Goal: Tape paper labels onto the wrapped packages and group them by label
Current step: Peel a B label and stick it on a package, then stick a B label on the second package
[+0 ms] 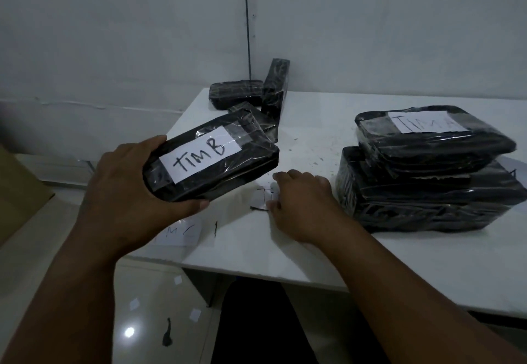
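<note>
My left hand [128,189] grips a black wrapped package [228,169] with a taped paper label reading "TIM B" [199,154], held tilted just above the white table [313,124]. My right hand [302,206] lies on the table with curled fingers touching a loose paper label [263,196]; whether it pinches the paper is unclear. A stack of two black packages stands at the right: the top one [436,147] carries a "TIM A" label [425,122], the lower one [427,204] is larger. Another loose label [179,232] lies near the table's front left edge.
Several unlabelled black packages [236,92] are piled at the table's far corner, one [275,87] leaning upright against the wall. A brown cardboard piece [20,189] sits at the left. Paper scraps [195,314] lie on the tiled floor below.
</note>
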Demonstrator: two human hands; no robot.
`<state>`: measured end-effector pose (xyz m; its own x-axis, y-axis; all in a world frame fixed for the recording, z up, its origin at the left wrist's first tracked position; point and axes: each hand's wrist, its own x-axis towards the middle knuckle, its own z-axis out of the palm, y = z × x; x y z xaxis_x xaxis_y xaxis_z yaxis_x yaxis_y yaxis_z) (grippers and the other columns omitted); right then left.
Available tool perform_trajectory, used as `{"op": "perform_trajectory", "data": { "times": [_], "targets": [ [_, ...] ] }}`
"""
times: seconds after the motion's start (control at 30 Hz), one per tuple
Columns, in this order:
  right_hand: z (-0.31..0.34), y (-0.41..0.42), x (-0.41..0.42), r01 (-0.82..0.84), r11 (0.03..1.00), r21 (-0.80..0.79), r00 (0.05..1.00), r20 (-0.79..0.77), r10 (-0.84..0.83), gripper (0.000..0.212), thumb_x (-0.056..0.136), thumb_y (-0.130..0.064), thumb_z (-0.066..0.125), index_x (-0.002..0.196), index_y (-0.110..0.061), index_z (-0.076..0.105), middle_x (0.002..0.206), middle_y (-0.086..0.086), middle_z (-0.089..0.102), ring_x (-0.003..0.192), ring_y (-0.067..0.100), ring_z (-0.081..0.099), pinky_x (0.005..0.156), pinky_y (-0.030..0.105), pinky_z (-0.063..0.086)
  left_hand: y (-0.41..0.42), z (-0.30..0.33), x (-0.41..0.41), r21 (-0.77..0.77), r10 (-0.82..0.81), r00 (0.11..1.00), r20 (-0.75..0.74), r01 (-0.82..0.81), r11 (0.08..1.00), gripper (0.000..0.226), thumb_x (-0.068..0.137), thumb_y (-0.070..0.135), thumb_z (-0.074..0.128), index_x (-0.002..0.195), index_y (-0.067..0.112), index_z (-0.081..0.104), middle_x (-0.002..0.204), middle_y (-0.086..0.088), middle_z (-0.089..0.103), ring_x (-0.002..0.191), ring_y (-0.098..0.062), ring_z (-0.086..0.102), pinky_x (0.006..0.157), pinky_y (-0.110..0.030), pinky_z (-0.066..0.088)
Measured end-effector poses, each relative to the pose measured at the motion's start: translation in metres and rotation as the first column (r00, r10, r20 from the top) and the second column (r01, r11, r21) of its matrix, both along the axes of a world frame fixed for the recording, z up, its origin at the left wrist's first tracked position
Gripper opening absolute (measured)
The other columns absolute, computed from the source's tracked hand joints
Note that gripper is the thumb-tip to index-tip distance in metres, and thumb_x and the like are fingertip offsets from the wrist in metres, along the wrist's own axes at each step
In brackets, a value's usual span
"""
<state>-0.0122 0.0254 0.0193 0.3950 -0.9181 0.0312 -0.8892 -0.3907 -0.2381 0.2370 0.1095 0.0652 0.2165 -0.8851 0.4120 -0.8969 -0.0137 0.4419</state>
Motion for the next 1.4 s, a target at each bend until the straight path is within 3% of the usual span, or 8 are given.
{"op": "perform_trajectory", "data": {
  "times": [0.17,0.37,0.5,0.67,0.77,0.9,1.1,1.4],
  "targets": [
    [-0.002,-0.006,0.0,0.003,1.0,0.026,1.0,-0.005,-0.003,0.039,0.098,-0.037,0.055,0.133,-0.019,0.056,0.13,0.006,0.054,0.122,0.03,0.049,0.098,0.043,0.038,-0.001,-0.001,0.004,0.032,0.0,1.0,0.011,0.0,0.999,0.118,0.045,0.077,0.084,0.146,0.028,0.045,0.13,-0.001,0.06,0.115,-0.025,0.056,0.097,-0.053,0.051],
    [-0.006,-0.012,-0.001,0.049,0.998,0.032,0.993,0.109,-0.052,0.018,0.097,-0.029,0.058,0.109,-0.016,0.065,0.113,0.008,0.052,0.107,0.029,0.054,0.088,0.043,0.052,0.0,-0.003,0.006,0.047,0.047,0.999,0.001,-0.047,0.998,0.125,0.041,0.085,0.077,0.148,0.029,0.042,0.133,-0.003,0.058,0.119,-0.028,0.054,0.1,-0.053,0.05],
    [0.002,-0.013,-0.001,0.059,0.997,0.043,0.988,0.141,-0.064,0.013,0.097,-0.025,0.059,0.105,-0.017,0.064,0.108,0.005,0.061,0.103,0.026,0.058,0.084,0.041,0.053,0.0,-0.003,0.008,0.037,0.094,0.995,-0.031,-0.093,0.995,0.125,0.042,0.08,0.084,0.148,0.03,0.041,0.135,-0.005,0.057,0.122,-0.029,0.055,0.102,-0.054,0.049],
    [0.016,-0.01,-0.003,0.087,0.995,0.048,0.98,0.178,-0.094,0.014,0.094,-0.011,0.058,0.105,-0.015,0.064,0.105,0.005,0.067,0.1,0.024,0.06,0.08,0.036,0.052,0.0,-0.003,0.015,0.081,0.109,0.993,-0.045,-0.105,0.991,0.126,0.041,0.087,0.079,0.148,0.034,0.039,0.134,-0.002,0.059,0.119,-0.029,0.057,0.097,-0.056,0.053],
    [0.029,-0.005,-0.009,0.124,0.992,0.013,0.949,0.289,-0.122,0.007,0.099,-0.019,0.059,0.103,-0.02,0.065,0.101,0.001,0.067,0.091,0.015,0.057,0.072,0.031,0.046,0.0,-0.005,0.016,0.095,0.163,0.986,-0.046,-0.158,0.983,0.127,0.04,0.086,0.08,0.148,0.033,0.039,0.134,-0.003,0.059,0.12,-0.031,0.057,0.097,-0.057,0.053],
    [0.055,0.008,-0.021,0.189,0.981,0.039,0.866,0.465,-0.185,0.006,0.1,-0.03,0.061,0.096,-0.028,0.066,0.094,-0.009,0.068,0.086,0.01,0.061,0.075,0.031,0.052,-0.001,-0.007,0.014,0.146,0.233,0.971,-0.059,-0.222,0.964,0.13,0.033,0.095,0.072,0.145,0.036,0.041,0.13,-0.001,0.061,0.117,-0.03,0.06,0.094,-0.056,0.054],
    [0.078,0.022,-0.038,0.213,0.976,0.053,0.741,0.642,-0.196,0.009,0.098,-0.036,0.064,0.091,-0.032,0.066,0.079,-0.015,0.066,0.062,0.0,0.061,0.053,0.013,0.04,0.004,-0.014,-0.022,0.213,0.28,0.958,-0.067,-0.26,0.942,0.126,0.034,0.087,0.077,0.145,0.037,0.043,0.137,-0.004,0.058,0.126,-0.033,0.054,0.102,-0.055,0.049],
    [0.078,0.028,-0.048,0.07,0.981,0.18,0.708,0.685,-0.176,0.008,0.093,-0.036,0.071,0.089,-0.031,0.076,0.079,-0.007,0.071,0.055,-0.005,0.059,0.055,0.009,0.043,0.009,-0.029,-0.097,0.35,0.214,0.977,0.004,-0.202,0.915,0.123,0.048,0.083,0.076,0.152,0.035,0.031,0.139,0.0,0.047,0.13,-0.025,0.038,0.106,-0.045,0.036]
  ]
}}
